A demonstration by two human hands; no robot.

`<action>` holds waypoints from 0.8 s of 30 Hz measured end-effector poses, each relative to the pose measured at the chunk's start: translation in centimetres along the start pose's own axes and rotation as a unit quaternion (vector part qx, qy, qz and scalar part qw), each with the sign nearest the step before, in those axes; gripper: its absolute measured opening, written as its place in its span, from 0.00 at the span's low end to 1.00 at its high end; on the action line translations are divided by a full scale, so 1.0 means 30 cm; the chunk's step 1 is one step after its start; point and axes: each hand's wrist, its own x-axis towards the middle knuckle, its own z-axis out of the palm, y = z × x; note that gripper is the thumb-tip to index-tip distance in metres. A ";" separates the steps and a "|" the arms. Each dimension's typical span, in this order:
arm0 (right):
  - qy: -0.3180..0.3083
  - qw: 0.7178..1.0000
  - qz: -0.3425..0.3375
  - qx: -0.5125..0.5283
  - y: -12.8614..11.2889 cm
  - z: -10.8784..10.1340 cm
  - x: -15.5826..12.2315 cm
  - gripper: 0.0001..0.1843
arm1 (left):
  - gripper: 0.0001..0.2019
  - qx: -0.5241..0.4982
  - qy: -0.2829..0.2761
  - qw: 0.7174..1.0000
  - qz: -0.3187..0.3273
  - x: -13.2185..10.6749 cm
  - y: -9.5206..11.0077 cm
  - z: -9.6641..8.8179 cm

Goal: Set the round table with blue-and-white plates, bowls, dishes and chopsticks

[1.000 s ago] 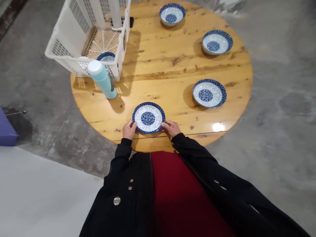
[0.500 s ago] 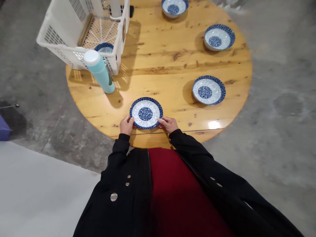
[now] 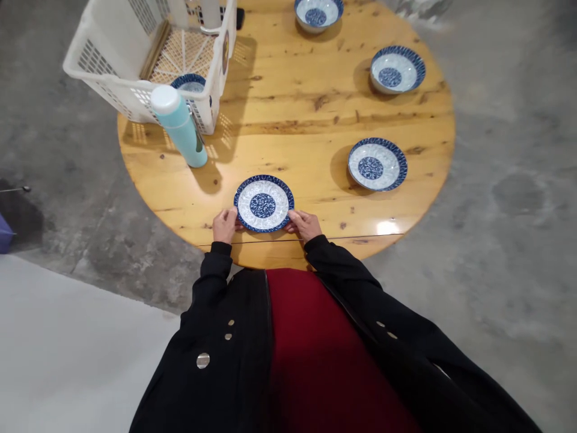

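Near the front edge of the wooden table (image 3: 288, 108) is a round blue-and-white plate (image 3: 262, 203) with a dark blue rim and a patterned centre. My left hand (image 3: 225, 225) is closed at its left rim, thumb and fingers at the edge. At the right rim, my right hand (image 3: 304, 225) pinches the edge in the same way. The fingers under the rim are partly hidden. Right of the plate sits a matching blue-and-white bowl (image 3: 377, 165).
A light blue bottle (image 3: 183, 129) with a white cap stands left of the plate. Behind it, a white plastic crate (image 3: 101, 75) holds another blue-rimmed dish (image 3: 192, 84). Two more bowls, one to the right (image 3: 396, 71) and one at the back (image 3: 318, 15), stand on the table.
Both hands have shifted their fingers slightly at the plate's rim, the left thumb now further out toward the edge. The whole view has moved a little; the plate stays in place.
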 end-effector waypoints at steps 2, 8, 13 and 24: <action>0.015 0.999 0.013 0.028 0.001 -0.031 -0.012 0.29 | 0.18 -0.042 0.045 0.998 -0.011 -0.004 0.002 -0.040; 0.126 0.991 -0.003 0.049 0.026 -0.212 -0.108 0.25 | 0.16 -0.055 0.196 0.979 0.020 -0.040 -0.015 -0.282; 0.185 0.981 0.027 0.052 0.069 -0.260 -0.222 0.22 | 0.11 -0.027 0.247 0.968 0.022 -0.108 -0.041 -0.356; 0.082 0.995 0.061 0.003 0.046 -0.140 -0.230 0.29 | 0.15 0.005 -0.061 0.997 -0.039 -0.099 -0.024 -0.011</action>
